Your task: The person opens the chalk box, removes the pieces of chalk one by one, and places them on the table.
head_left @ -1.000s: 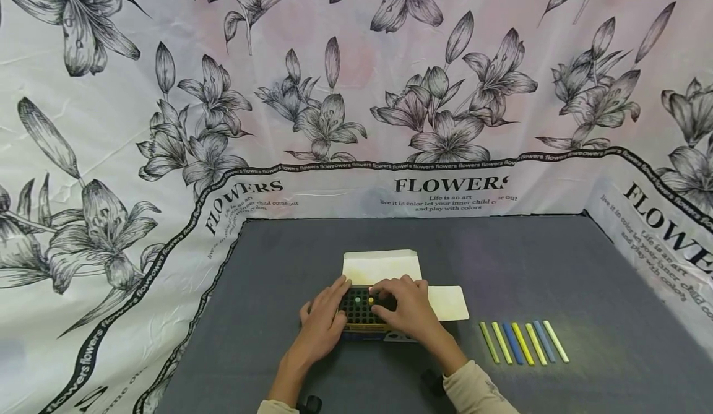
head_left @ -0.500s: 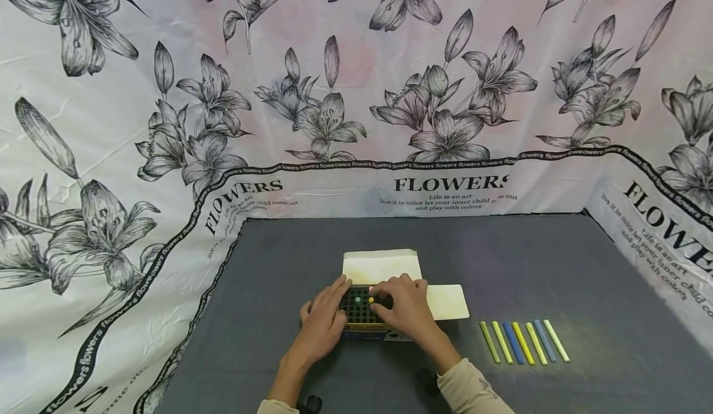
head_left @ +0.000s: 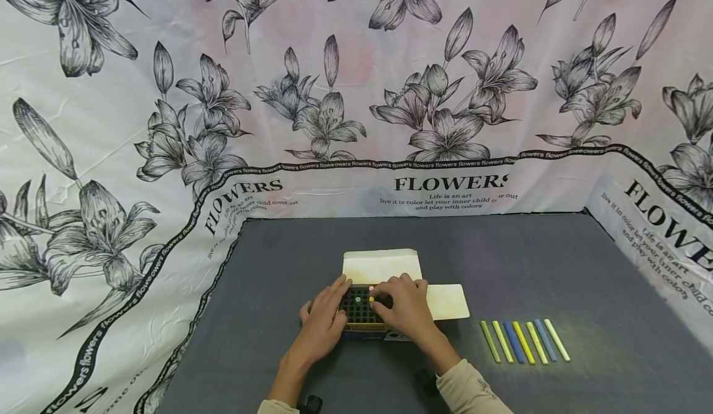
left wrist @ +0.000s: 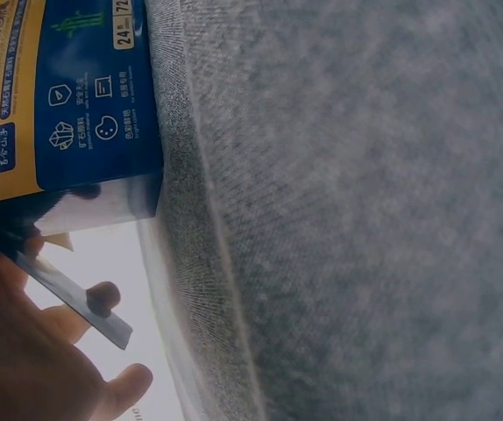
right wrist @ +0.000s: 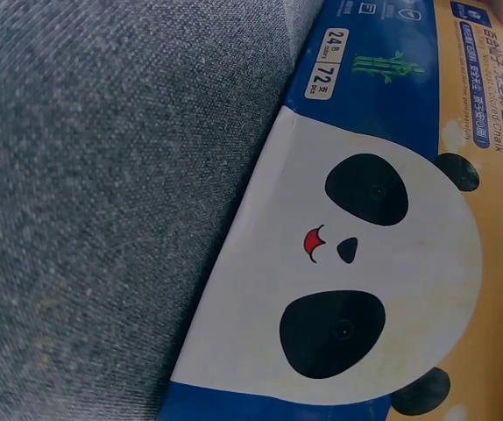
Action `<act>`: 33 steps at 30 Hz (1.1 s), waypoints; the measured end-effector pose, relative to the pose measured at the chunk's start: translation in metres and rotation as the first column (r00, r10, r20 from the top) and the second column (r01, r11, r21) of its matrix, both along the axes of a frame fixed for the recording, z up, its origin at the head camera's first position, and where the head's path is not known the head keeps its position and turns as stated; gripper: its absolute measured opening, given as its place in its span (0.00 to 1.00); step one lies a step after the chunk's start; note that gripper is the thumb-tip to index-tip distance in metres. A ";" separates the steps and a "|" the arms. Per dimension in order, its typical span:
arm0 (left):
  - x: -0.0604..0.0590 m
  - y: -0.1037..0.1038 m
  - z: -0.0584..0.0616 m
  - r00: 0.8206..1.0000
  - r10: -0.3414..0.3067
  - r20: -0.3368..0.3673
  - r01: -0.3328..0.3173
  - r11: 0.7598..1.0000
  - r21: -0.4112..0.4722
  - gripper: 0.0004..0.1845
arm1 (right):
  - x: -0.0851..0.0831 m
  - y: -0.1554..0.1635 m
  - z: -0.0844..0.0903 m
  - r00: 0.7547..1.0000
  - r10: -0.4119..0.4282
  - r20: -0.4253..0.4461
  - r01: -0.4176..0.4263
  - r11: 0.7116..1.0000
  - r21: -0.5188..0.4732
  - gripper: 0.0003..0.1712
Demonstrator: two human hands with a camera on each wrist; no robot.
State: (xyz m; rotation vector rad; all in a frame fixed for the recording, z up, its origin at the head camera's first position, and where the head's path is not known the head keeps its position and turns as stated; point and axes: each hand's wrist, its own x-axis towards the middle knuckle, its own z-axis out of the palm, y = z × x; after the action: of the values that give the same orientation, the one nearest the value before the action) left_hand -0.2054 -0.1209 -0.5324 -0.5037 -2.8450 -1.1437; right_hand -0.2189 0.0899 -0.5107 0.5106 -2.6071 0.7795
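Resting on a grey felt-like table cover, an open chalk box sits at centre front, its pale lid flaps folded out behind and to the right. Top of box shows a dark grid of cells; two chalk ends visible in it, one green and one yellow, side by side. Left hand lies against the box's left side, fingers curved over its upper edge and gripping it. Right hand covers the box's right part, fingertips bent down at the grid just beside the yellow chalk end; whether they pinch a stick cannot be told from this view. Left wrist view: blue and yellow printed box wall standing on the cover, part of the hand below it. Right wrist view: panda face printed on the box side, no fingers visible. Seven chalk sticks lie in a neat row on the cover to the right of the box, well apart from it: yellow-green and blue tones, parallel, just beside one another. Floral "FLOWERS" cloth hangs behind and around the table.
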 end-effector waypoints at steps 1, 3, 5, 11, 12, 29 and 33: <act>0.000 0.000 0.000 1.000 0.000 0.001 0.000 1.000 0.000 0.34 | 0.000 0.000 0.000 1.000 0.000 -0.002 0.000 1.000 -0.004 0.08; 0.000 0.000 0.000 1.000 0.000 0.003 0.000 1.000 0.002 0.33 | 0.001 0.000 0.000 1.000 0.002 0.000 -0.002 1.000 -0.021 0.08; 0.000 0.000 0.000 1.000 -0.001 0.004 0.001 1.000 0.003 0.33 | 0.001 0.001 0.001 1.000 0.006 0.005 -0.006 0.999 -0.041 0.08; 0.000 0.000 0.000 1.000 -0.005 0.004 0.005 1.000 0.012 0.33 | 0.002 0.003 0.001 0.999 0.044 0.007 -0.043 0.991 -0.127 0.11; 0.001 0.000 0.000 1.000 -0.006 0.004 0.006 1.000 0.014 0.33 | 0.002 0.004 0.001 0.999 0.054 0.003 -0.052 0.988 -0.147 0.11; 0.000 0.000 0.000 1.000 0.005 0.000 -0.005 1.000 0.001 0.33 | 0.001 0.011 0.014 0.970 0.174 -0.172 -0.231 0.885 -0.403 0.12; 0.000 0.000 0.000 1.000 0.004 0.001 -0.004 1.000 0.013 0.33 | 0.000 0.016 0.016 0.966 0.169 -0.194 -0.237 0.879 -0.415 0.14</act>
State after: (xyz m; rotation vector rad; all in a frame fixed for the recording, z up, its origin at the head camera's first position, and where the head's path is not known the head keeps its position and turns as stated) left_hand -0.2056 -0.1213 -0.5326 -0.4965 -2.8355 -1.1617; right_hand -0.2188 0.1057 -0.4945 0.6824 -2.1637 1.2975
